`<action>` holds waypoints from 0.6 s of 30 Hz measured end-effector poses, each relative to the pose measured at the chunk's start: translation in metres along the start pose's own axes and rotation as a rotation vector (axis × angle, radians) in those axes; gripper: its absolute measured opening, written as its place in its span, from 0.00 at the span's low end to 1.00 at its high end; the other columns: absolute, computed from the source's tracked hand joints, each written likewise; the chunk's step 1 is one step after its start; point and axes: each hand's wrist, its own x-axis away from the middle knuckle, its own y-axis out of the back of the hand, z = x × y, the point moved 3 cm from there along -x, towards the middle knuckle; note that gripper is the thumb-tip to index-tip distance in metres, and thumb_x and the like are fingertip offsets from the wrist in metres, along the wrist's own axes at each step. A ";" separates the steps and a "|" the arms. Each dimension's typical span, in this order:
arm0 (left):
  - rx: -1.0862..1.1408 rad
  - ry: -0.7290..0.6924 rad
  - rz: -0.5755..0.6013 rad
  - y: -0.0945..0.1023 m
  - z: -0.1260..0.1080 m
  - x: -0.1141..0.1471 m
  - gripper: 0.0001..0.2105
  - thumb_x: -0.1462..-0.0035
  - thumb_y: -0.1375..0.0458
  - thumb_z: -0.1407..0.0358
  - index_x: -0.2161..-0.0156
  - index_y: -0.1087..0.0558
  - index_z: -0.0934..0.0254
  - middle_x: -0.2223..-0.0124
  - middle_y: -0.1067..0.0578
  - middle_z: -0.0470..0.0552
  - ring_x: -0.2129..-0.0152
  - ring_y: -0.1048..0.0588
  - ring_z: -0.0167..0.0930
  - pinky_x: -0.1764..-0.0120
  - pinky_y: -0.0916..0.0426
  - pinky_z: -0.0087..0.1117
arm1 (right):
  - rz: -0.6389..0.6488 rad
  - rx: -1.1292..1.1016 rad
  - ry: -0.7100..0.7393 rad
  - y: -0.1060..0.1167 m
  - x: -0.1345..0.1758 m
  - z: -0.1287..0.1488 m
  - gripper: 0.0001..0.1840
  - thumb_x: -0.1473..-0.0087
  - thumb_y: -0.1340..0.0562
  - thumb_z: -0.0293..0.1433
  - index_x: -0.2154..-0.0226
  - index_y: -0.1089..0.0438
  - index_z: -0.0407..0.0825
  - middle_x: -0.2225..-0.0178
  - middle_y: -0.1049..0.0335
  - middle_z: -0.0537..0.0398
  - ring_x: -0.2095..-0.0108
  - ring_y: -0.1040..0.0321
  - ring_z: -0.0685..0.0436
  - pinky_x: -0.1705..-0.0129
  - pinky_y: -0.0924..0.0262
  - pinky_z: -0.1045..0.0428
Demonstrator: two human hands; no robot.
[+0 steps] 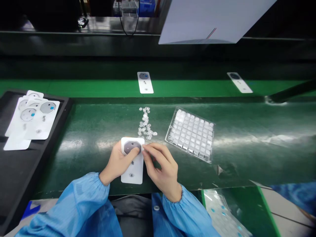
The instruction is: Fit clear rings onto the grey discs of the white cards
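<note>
The left hand [118,163] grips the white panel [132,169] over the green bench [98,118], thumb on its grey disc [128,144] — excess pressure could tilt it. The right hand [161,166] has fingertips at the panel's right edge — grip indeterminable; overreach rightward could jolt the clear tray [187,150].

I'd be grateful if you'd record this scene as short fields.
Left hand: holds white card, thumb on its grey patch
Right hand: fingertips at the card's upper right edge; pinched item unclear
Loose discs: scattered beyond the card
Clear tray: right of the discs, with rows of pale pieces
Black tray: far left, bearing overlapping cards
Green strip: one card ahead, another farther right
</note>
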 end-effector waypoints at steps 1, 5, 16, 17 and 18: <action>-0.025 -0.019 0.025 -0.001 0.000 0.000 0.07 0.41 0.38 0.65 0.59 0.25 0.67 0.66 0.22 0.48 0.71 0.26 0.28 0.68 0.31 0.25 | 0.013 0.035 0.031 0.000 0.000 0.000 0.19 0.38 0.37 0.21 0.48 0.26 0.53 0.56 0.27 0.48 0.59 0.25 0.43 0.61 0.26 0.49; -0.111 -0.063 0.057 -0.001 0.000 0.001 0.08 0.39 0.39 0.66 0.55 0.25 0.65 0.62 0.21 0.49 0.67 0.23 0.29 0.64 0.30 0.27 | 0.044 0.160 0.078 -0.002 0.000 -0.004 0.16 0.37 0.38 0.23 0.50 0.26 0.54 0.57 0.26 0.48 0.64 0.24 0.45 0.63 0.26 0.49; -0.188 -0.090 0.046 -0.002 -0.001 0.004 0.09 0.40 0.40 0.66 0.56 0.24 0.65 0.61 0.21 0.50 0.65 0.23 0.31 0.61 0.29 0.29 | 0.152 0.421 0.175 -0.002 -0.012 0.003 0.06 0.33 0.42 0.27 0.57 0.28 0.49 0.61 0.25 0.49 0.66 0.25 0.45 0.70 0.32 0.52; -0.186 -0.079 0.046 -0.001 0.000 0.004 0.08 0.40 0.40 0.66 0.57 0.24 0.66 0.62 0.21 0.50 0.66 0.24 0.31 0.62 0.30 0.29 | 0.166 0.431 0.175 -0.003 -0.013 0.003 0.06 0.32 0.42 0.27 0.57 0.29 0.49 0.61 0.25 0.49 0.66 0.25 0.46 0.71 0.33 0.52; -0.175 -0.062 0.046 -0.001 0.000 0.004 0.07 0.40 0.41 0.66 0.59 0.24 0.66 0.64 0.22 0.49 0.68 0.25 0.30 0.65 0.30 0.28 | 0.178 0.434 0.170 -0.003 -0.012 0.002 0.06 0.32 0.43 0.27 0.57 0.30 0.49 0.61 0.26 0.49 0.66 0.25 0.46 0.73 0.34 0.52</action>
